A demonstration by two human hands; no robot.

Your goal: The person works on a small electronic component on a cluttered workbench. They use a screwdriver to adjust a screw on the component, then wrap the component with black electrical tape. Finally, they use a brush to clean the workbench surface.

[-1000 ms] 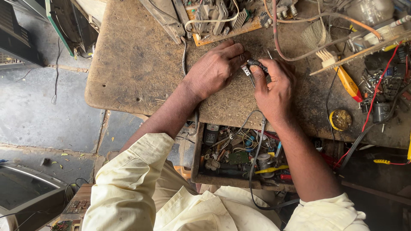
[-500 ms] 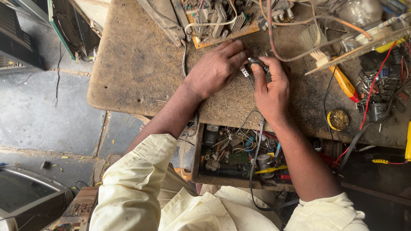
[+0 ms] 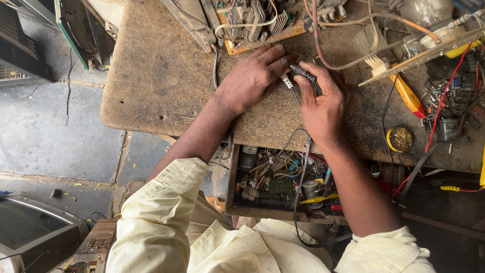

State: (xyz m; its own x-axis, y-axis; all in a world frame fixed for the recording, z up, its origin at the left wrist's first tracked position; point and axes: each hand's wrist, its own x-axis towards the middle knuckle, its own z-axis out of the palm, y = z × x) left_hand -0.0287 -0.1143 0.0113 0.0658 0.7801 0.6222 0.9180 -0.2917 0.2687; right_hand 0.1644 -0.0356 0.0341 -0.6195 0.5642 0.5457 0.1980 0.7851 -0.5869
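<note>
- tabletop (image 3: pixel 161 86): worn, dirty board, used as the landmark here; bare at its left end.
- circuit board (image 3: pixel 252 25): at the tabletop's far edge, just beyond the left hand.
- left hand (image 3: pixel 252 78): palm down flat on the tabletop centre, fingers stretched right, fingertips touching the small black part.
- small black part (image 3: pixel 303 75): on the tabletop centre, between both hands (type unclear, mostly covered); metal end points left.
- right hand (image 3: pixel 321 103): just right of the left hand, fingers curled and clamped on the small black part; a thin cable runs from under it off the near edge.
- open drawer (image 3: pixel 283 187): under the tabletop's near edge, full of wires and components.
- brush (image 3: pixel 374 50): right of the hands, toward the far edge.
- yellow-handled tool (image 3: pixel 406 96): further right on the tabletop.
- round tin (image 3: pixel 400 139): near the tabletop's near-right edge.
</note>
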